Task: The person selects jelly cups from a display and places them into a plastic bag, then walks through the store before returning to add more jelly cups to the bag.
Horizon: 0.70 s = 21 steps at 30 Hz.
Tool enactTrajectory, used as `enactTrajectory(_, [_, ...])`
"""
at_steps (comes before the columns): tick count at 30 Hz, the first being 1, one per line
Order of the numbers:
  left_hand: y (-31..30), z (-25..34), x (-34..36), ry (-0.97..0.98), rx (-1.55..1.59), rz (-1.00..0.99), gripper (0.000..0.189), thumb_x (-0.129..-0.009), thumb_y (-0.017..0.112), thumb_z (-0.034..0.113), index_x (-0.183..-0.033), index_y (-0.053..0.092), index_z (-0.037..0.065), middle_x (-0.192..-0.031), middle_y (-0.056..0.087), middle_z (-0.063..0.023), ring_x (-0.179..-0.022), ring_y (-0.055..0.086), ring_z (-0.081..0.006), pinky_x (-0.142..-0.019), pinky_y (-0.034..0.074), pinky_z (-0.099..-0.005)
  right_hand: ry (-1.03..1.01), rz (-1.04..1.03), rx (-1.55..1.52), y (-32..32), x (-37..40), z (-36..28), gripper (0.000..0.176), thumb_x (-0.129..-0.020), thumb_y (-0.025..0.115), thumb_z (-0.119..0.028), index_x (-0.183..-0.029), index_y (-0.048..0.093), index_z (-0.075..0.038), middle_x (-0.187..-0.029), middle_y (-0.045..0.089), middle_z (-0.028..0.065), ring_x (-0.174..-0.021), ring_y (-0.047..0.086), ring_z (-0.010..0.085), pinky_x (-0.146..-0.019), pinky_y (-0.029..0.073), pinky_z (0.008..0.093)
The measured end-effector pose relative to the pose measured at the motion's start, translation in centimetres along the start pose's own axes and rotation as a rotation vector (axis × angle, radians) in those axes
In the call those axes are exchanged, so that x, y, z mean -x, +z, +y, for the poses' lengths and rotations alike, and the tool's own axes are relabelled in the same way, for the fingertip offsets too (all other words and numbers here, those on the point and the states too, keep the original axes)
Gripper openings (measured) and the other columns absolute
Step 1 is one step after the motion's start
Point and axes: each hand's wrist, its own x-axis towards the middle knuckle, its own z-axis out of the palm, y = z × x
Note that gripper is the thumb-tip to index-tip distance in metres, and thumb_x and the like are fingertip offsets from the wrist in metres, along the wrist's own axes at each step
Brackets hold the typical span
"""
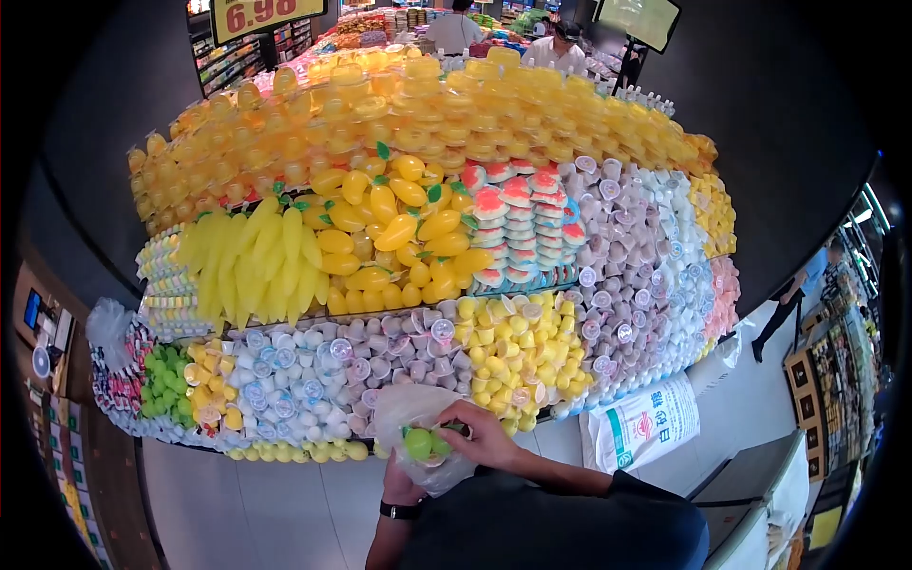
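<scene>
My left hand (401, 486), with a dark band at the wrist, grips a clear plastic bag (394, 410) from below and the left. Several round green jellies (418, 444) show at the bag's mouth. From the right, my right hand (486, 435) reaches over the bag with its fingers closed at one of these green jellies. Its fingertips are partly hidden. Just beyond the bag lie heaped purple-grey jelly cups (394, 356) and yellow jelly cups (518, 347). A pile of similar green jellies (166, 385) sits at the display's left end.
White jelly cups (290, 380), long yellow packs (261, 261), mango-shaped packs (394, 228) and stacked amber tubs (427, 104) fill the stand. A white sack (655, 423) leans by its right front. Two people stand behind; another person (793, 299) is in the right aisle.
</scene>
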Motion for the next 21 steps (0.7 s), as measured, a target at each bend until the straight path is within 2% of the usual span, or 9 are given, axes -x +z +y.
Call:
enactTrajectory(1, [0.0,-0.1,0.1,0.003,0.001,-0.002,0.042,-0.1,0.039,0.037,-0.128,0.048,0.007,-0.126,0.055,-0.0138,-0.114,0.055,-0.0283,-0.099,0.045,-0.0447,0.02,0.02,0.016,-0.1,0.1,-0.3,0.018,-0.085,0.066,-0.009,-0.102,0.061,-0.005,-0.091,0.06,0.0058,-0.078,0.059,0.0155,-0.064,0.047,0.0268])
enactTrajectory(3, [-0.2,-0.2,-0.4,0.107,-0.282,-0.059,0.041,-0.1,0.041,0.035,-0.128,0.048,0.007,-0.127,0.054,-0.0137,-0.115,0.055,-0.0282,-0.1,0.044,-0.045,0.029,0.041,0.032,-0.3,0.2,-0.7,0.018,-0.085,0.066,-0.009,-0.102,0.061,-0.005,-0.091,0.06,0.0062,-0.078,0.059,0.0155,-0.065,0.047,0.0266])
enactTrajectory(4, [-0.4,-0.4,-0.9,0.112,-0.284,-0.064,0.041,-0.1,0.041,0.035,-0.128,0.048,0.007,-0.127,0.054,-0.0137,-0.115,0.055,-0.0282,-0.1,0.044,-0.045,0.04,0.07,0.032,-0.5,0.4,-0.7,0.017,-0.085,0.066,-0.009,-0.102,0.062,-0.004,-0.091,0.06,0.0063,-0.078,0.059,0.0147,-0.065,0.047,0.0261])
enactTrajectory(6, [-0.8,-0.9,-1.8,-0.044,0.038,-0.079,0.04,-0.1,0.041,0.033,-0.13,0.047,0.007,-0.129,0.053,-0.0137,-0.116,0.054,-0.0282,-0.1,0.044,-0.0451,0.049,0.095,0.038,-0.7,0.5,-0.8,0.017,-0.085,0.066,-0.009,-0.101,0.062,-0.003,-0.09,0.061,0.0065,-0.078,0.058,0.014,-0.066,0.047,0.0257])
enactTrajectory(8, [0.0,-0.6,-1.9,-0.05,0.024,-0.086,0.04,-0.1,0.041,0.032,-0.13,0.046,0.006,-0.129,0.053,-0.0138,-0.116,0.054,-0.0282,-0.101,0.044,-0.0451,0.105,0.099,0.02,-0.9,0.6,-0.9,0.017,-0.086,0.066,-0.009,-0.101,0.062,-0.002,-0.089,0.061,0.0067,-0.078,0.058,0.0128,-0.068,0.046,0.025])
enactTrajectory(13, [0.2,-0.5,-1.6,-0.051,-0.014,-0.058,0.041,-0.1,0.04,0.032,-0.131,0.045,0.006,-0.13,0.052,-0.014,-0.116,0.054,-0.0282,-0.101,0.044,-0.045,0.082,0.101,-0.011,-0.6,0.4,-0.4,0.016,-0.087,0.066,-0.009,-0.101,0.062,-0.002,-0.089,0.061,0.0066,-0.078,0.058,0.0126,-0.069,0.047,0.0249])
enactTrajectory(15, [-0.1,-0.6,-1.2,-0.026,0.024,-0.045,0.046,-0.1,0.039,0.033,-0.133,0.042,0.001,-0.13,0.052,-0.0168,-0.116,0.054,-0.0294,-0.098,0.045,-0.0444,0.082,0.092,-0.026,-0.3,0.5,-0.3,0.016,-0.087,0.066,-0.009,-0.1,0.063,-0.002,-0.089,0.062,0.0068,-0.078,0.058,0.0129,-0.069,0.047,0.0248])
enactTrajectory(21, [0.0,-1.2,-0.6,0.032,0.004,0.003,0.045,-0.1,0.04,0.032,-0.134,0.041,0.002,-0.129,0.052,-0.0164,-0.116,0.054,-0.0296,-0.097,0.046,-0.0453,0.044,0.053,-0.035,-0.7,0.5,-0.7,0.016,-0.087,0.065,-0.011,-0.1,0.062,-0.001,-0.088,0.062,0.0068,-0.077,0.059,0.0139,-0.066,0.046,0.0253])
